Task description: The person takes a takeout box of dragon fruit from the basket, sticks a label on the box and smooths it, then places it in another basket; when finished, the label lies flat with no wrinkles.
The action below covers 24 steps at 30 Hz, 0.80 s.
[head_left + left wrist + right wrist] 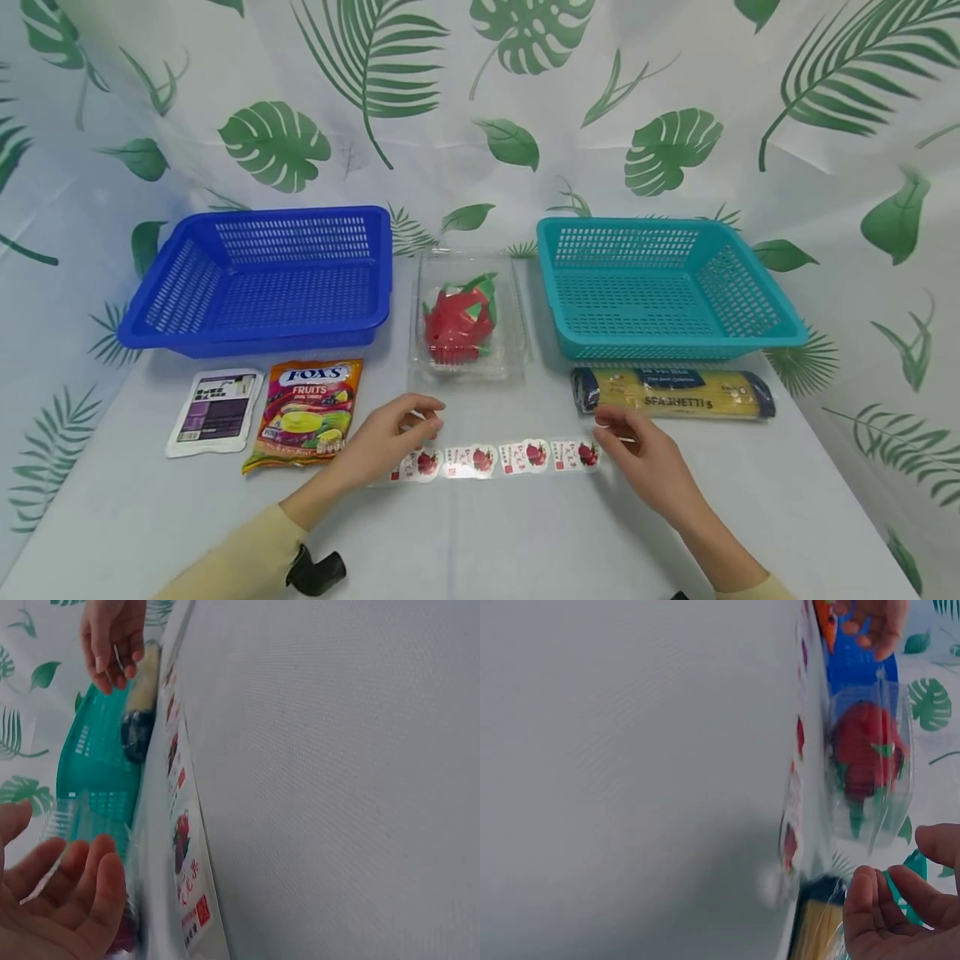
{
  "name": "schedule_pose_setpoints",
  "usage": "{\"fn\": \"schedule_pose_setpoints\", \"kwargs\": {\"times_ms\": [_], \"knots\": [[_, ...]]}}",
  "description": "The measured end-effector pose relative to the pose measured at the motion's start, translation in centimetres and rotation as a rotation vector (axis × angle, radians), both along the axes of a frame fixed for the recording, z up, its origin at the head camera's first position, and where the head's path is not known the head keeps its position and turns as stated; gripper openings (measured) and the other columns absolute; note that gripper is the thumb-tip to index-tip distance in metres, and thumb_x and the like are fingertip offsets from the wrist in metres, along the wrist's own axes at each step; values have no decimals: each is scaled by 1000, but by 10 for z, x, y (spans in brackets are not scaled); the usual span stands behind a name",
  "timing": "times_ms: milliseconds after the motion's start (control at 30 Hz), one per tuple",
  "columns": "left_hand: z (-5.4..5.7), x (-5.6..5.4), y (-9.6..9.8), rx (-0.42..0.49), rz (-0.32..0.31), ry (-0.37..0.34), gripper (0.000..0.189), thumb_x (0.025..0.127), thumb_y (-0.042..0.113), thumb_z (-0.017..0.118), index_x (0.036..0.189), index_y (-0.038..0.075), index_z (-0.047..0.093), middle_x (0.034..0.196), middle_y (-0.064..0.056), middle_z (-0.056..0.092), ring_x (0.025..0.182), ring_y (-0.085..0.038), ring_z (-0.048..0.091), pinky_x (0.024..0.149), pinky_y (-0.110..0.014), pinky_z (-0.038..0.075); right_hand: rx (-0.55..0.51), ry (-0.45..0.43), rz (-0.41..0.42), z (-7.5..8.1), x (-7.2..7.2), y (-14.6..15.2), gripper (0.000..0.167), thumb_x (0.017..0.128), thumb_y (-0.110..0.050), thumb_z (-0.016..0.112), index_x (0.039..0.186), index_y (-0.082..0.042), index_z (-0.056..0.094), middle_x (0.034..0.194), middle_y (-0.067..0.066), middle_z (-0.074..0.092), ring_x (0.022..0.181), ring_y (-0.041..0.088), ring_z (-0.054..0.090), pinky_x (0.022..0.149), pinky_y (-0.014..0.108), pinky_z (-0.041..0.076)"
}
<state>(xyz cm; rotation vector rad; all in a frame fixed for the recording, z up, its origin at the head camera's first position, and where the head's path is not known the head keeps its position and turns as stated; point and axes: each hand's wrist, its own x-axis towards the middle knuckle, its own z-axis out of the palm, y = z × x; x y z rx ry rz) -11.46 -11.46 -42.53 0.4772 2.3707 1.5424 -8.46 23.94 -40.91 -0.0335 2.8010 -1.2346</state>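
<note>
A strip of stickers (470, 462) printed with red dragon fruit lies flat across the front of the table. My left hand (397, 432) hovers over its left end, fingers loosely bent with nothing in them. Past the strip's right end my right hand (647, 457) hangs in the air, also holding nothing, its fingertips close to the spaghetti pack (675, 392). Behind the strip stands a clear plastic clamshell box (517, 333) with a red dragon fruit (459, 321) inside. In the right wrist view the box (896, 814) appears closed around the fruit.
A blue basket (255, 339) stands at the back left, a teal basket (675, 343) at the back right. In front of the blue one lie a bag of Fox's fruit candy (306, 412) and a white flat pack (215, 412). A leaf-patterned curtain (442, 167) hangs behind.
</note>
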Motion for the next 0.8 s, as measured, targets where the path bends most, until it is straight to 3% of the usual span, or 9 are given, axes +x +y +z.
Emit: {"fn": "schedule_pose_setpoints", "kwargs": {"times_ms": [200,467,633,800], "knots": [[1,-1,19,-39,-180,185,31,98,22,61,122,2,64,103,0,66,95,-13,62,80,-26,53,72,26,21,-8,8,12,36,97,-22,64,125,0,60,116,11,65,100,22,62,84,32,54],[-6,-11,49,-46,-318,248,30,94,15,66,120,0,66,103,-8,66,93,-10,61,81,-24,52,106,16,58,-22,9,18,36,90,-11,71,121,4,62,109,10,64,95,21,62,79,31,56],[-12,-13,66,-154,-408,303,29,91,11,70,118,1,67,100,-7,65,86,-9,59,78,-18,50,131,-5,67,-26,6,18,37,88,-12,73,120,4,63,106,10,63,93,20,60,78,31,56],[-14,-14,80,-259,-457,378,26,90,13,71,115,4,70,100,-4,64,83,-11,56,76,-16,45,182,-15,78,-27,6,17,36,85,-13,76,116,2,66,104,9,60,91,19,59,76,30,55]]}}
